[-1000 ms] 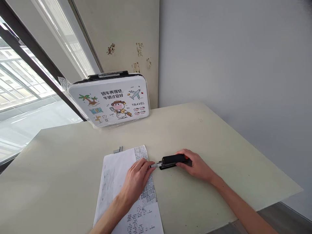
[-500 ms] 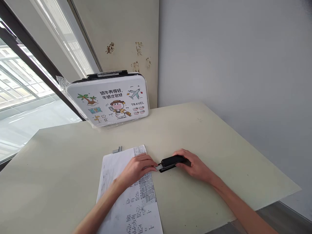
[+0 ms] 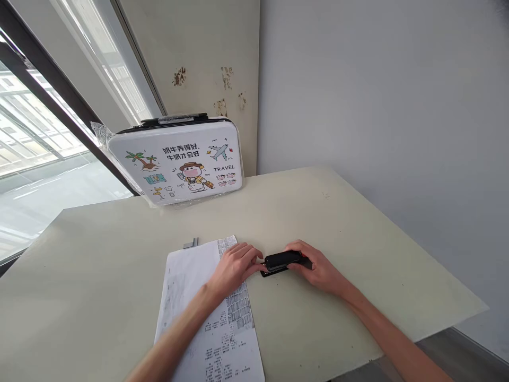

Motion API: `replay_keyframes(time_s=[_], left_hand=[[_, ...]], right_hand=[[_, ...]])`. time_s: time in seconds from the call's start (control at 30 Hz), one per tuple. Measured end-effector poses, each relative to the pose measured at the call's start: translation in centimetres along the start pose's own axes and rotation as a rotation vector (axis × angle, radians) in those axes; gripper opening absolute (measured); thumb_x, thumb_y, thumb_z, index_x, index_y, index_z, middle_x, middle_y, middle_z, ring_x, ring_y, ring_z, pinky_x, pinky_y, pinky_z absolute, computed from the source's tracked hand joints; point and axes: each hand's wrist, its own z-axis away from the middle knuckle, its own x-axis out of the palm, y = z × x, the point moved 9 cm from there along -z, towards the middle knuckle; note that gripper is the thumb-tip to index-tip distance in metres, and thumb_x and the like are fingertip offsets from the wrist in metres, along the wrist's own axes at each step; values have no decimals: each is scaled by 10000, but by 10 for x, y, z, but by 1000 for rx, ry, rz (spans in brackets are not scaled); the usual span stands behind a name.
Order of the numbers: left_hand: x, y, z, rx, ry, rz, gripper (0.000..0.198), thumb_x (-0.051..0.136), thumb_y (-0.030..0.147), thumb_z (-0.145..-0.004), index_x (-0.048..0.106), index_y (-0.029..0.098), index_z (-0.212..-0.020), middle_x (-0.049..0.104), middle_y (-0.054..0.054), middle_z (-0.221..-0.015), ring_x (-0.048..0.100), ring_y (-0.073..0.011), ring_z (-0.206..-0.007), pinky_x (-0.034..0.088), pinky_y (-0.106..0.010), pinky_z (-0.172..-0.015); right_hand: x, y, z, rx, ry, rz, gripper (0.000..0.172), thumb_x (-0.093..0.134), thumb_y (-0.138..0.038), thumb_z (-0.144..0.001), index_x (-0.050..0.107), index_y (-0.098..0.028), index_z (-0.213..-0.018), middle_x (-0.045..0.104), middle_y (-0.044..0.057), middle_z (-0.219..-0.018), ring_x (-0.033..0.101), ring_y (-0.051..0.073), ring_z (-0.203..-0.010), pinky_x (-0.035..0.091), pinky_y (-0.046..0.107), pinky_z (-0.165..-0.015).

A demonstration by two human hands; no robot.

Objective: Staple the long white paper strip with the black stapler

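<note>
A black stapler (image 3: 283, 260) is on the table just right of the papers, its front end pointing left. My right hand (image 3: 316, 268) is closed round its rear part, fingers over the far side and thumb on the near side. At the front end, my left hand (image 3: 240, 265) has its thumb and bent forefinger on the stapler's tip; the exact contact is partly hidden. Under my left wrist and forearm lie printed sheets (image 3: 222, 350) with small text and a shaded strip along the right edge. Beyond their top edge sits a small grey strip of staples (image 3: 191, 243).
A white travel case (image 3: 178, 170) with cartoon prints and plastic wrap stands at the back of the pale table (image 3: 358, 254). A window (image 3: 35, 143) is on the left, and a grey wall (image 3: 377, 90) rises behind the right side.
The metal piece that stuck out between my left fingers and the stapler's front has slid into the stapler. My left hand moved slightly right and up against the tip; my right hand kept its grip.
</note>
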Motion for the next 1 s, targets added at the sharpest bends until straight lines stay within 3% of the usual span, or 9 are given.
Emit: replay_keyframes(time_s=[0.1, 0.23, 0.37, 0.5, 0.67, 0.77, 0.87, 1.0], left_hand=[[-18, 5, 21, -61, 12, -27, 276, 548, 474, -1052, 626, 216, -1116, 681, -44, -962, 646, -219, -878, 521, -354, -781], [-40, 16, 81, -142, -77, -40, 243, 559, 380, -1057, 614, 251, -1255, 661, -84, -1280, 625, -272, -1171, 550, -422, -945], [-46, 43, 149, -108, -174, -122, 574, 635, 488, -997, 485, 284, -1512, 454, -82, -1616, 378, -346, -1502, 473, -504, -1134], [-39, 72, 187, -89, -210, -209, 956, 680, 652, -892, 268, 249, -1655, 371, -111, -1661, 308, -396, -1537, 419, -572, -1171], [-37, 97, 195, -20, -224, -245, 853, 606, 564, -966, 245, 237, -1666, 361, -98, -1659, 314, -395, -1535, 427, -583, -1166], [-38, 102, 193, -15, -250, -201, 744, 572, 305, -988, 256, 296, -1661, 359, -34, -1664, 300, -356, -1548, 395, -564, -1204], [-36, 103, 186, -26, -213, -186, 853, 488, 58, -888, 253, 347, -1656, 366, 19, -1659, 299, -318, -1553, 384, -549, -1219], [-20, 104, 173, -16, -186, -206, 953, 453, -21, -784, 265, 323, -1653, 304, 1, -1689, 239, -341, -1569, 381, -598, -1206]], right_hand=[[0, -1, 0, 1, -12, -15, 226, 570, -467, -1025, 622, -311, -1181, 667, 53, -1144, 633, 229, -1023, 520, 342, -846], [1, 0, 3, 7, -34, -37, 218, 599, -460, -1013, 636, -315, -1172, 667, 48, -1141, 628, 224, -1022, 506, 341, -853], [7, -4, 8, 9, -90, -39, 228, 625, -461, -998, 649, -314, -1171, 667, 54, -1160, 626, 225, -1030, 509, 337, -839], [13, -11, 19, 25, -123, -43, 240, 636, -457, -991, 652, -315, -1183, 663, 65, -1208, 624, 239, -1086, 513, 360, -897], [20, -17, 37, 88, -158, -50, 237, 628, -469, -992, 655, -325, -1178, 658, 67, -1225, 630, 251, -1100, 513, 399, -956], [21, -18, 43, 101, -172, -45, 240, 627, -471, -991, 657, -325, -1179, 656, 68, -1235, 635, 256, -1109, 523, 398, -952], [19, -19, 46, 100, -172, -28, 229, 637, -451, -988, 659, -325, -1178, 661, 57, -1226, 641, 247, -1096, 525, 383, -941], [18, -20, 47, 115, -177, 10, 227, 630, -443, -992, 657, -329, -1187, 668, 47, -1227, 641, 241, -1097, 528, 379, -940]])
